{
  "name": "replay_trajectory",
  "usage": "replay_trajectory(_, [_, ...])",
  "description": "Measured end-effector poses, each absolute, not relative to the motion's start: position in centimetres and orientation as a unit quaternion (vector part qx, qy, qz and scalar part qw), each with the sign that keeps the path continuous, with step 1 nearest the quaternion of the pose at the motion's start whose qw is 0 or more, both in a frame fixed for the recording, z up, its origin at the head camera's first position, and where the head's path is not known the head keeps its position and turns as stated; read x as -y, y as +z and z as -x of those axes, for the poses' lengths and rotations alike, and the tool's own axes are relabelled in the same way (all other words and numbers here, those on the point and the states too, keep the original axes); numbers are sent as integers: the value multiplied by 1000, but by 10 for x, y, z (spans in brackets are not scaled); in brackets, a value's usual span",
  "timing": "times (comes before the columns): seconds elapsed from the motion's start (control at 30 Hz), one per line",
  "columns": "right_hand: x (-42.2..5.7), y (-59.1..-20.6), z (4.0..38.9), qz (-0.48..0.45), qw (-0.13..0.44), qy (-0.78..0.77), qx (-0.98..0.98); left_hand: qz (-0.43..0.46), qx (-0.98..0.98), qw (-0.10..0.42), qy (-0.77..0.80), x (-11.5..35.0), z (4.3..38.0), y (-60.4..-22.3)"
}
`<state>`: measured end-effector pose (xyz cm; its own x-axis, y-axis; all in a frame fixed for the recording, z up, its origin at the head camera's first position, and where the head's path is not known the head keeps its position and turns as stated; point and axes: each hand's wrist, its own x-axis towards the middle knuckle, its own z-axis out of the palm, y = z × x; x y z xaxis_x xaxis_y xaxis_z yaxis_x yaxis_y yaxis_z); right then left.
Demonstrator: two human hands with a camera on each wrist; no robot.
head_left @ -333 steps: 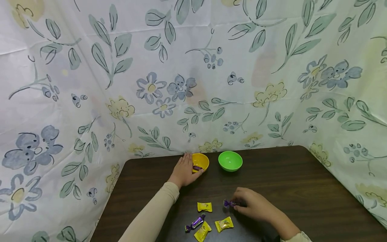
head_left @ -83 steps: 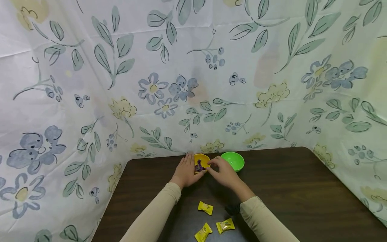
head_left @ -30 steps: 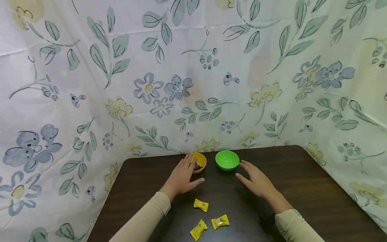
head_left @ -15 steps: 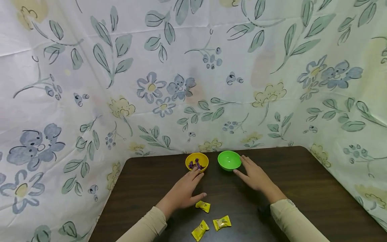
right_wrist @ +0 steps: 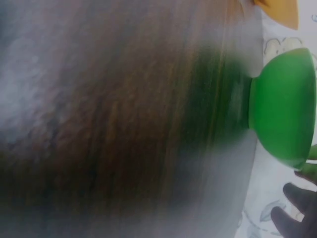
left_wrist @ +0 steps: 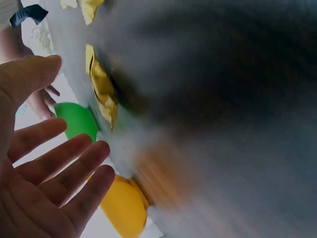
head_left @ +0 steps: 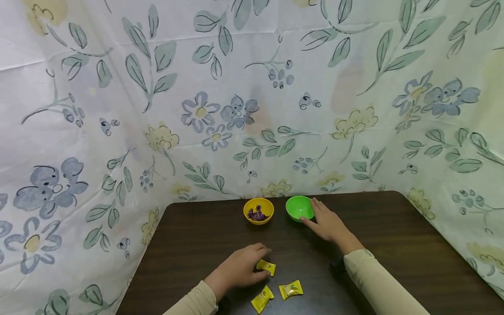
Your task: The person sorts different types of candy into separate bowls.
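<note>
My left hand [head_left: 241, 269] hovers just left of a yellow-wrapped candy [head_left: 267, 267], its thumb and fingers apart around it. In the left wrist view the fingers are loosely bent with a gap to that candy [left_wrist: 102, 89]. My right hand [head_left: 328, 225] rests against the right side of a green bowl [head_left: 295, 209], fingers straight along the rim. That bowl's inside shows bare in the head view. In the right wrist view the fingertips touch the edge of the green bowl [right_wrist: 285, 106]. A yellow bowl [head_left: 258, 222] holds several purple-wrapped candies [head_left: 257, 214].
Two more yellow-wrapped candies, a left one [head_left: 262, 299] and a right one [head_left: 291, 289], lie nearer the front of the dark wooden table [head_left: 378, 245]. A floral cloth [head_left: 236, 109] hangs behind and along both sides of the table.
Purple candies from the table now lie in the yellow bowl. My left hand has left that bowl and come down to the nearest yellow candy. My right hand has moved to the green bowl's side.
</note>
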<state>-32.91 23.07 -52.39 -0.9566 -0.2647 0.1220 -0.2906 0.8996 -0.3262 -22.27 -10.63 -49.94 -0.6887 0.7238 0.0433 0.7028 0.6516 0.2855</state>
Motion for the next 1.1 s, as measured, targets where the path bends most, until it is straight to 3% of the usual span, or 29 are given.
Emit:
replay_trajectory(0.53, [-222, -526, 343, -119, 2, 180, 976, -425, -900, 18, 95, 101, 225, -510])
replay_trajectory(1.1, [-220, -529, 344, -135, 1, 191, 972, -416, -906, 26, 68, 93, 228, -515])
